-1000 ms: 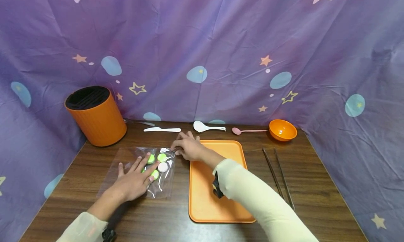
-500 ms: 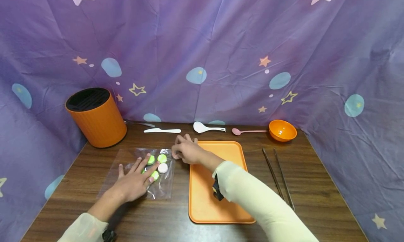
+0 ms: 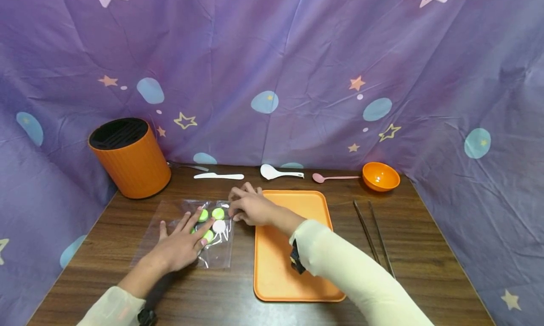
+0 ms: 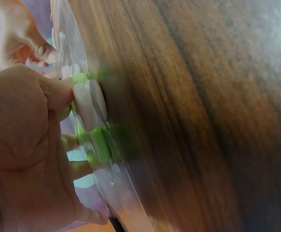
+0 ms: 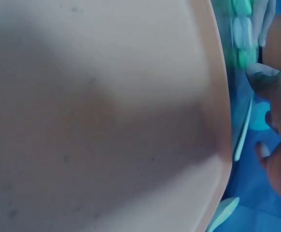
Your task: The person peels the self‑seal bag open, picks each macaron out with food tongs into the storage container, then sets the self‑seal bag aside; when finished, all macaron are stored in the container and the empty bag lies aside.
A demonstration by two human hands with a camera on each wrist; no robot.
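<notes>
A clear plastic bag (image 3: pixel 216 257) lies flat on the wooden table, with several round green pieces (image 3: pixel 218 213) and a white round piece (image 3: pixel 219 226) inside. My left hand (image 3: pixel 180 245) rests on the bag with its fingers spread, partly covering the pieces. At the bag's far right edge, my right hand (image 3: pixel 252 209) has its fingers curled, thumb and forefinger pinching the edge. In the left wrist view the white piece (image 4: pixel 90 104) shows under the film below my left thumb (image 4: pixel 58 92). The right wrist view shows my right thumb (image 5: pixel 261 82) close beside the bag.
An orange tray (image 3: pixel 293 278) lies under my right forearm. Along the back are an orange knife block (image 3: pixel 131 165), a fork (image 3: pixel 189 166), a white knife (image 3: pixel 218 176), a white ladle (image 3: pixel 280 172), a pink spoon (image 3: pixel 335 177) and an orange bowl (image 3: pixel 380 176). Metal tongs (image 3: pixel 380 236) lie right.
My right hand shifts slightly along the bag's right edge, away and then back to the left. The left hand stays put. Glare on the film over the white piece changes.
</notes>
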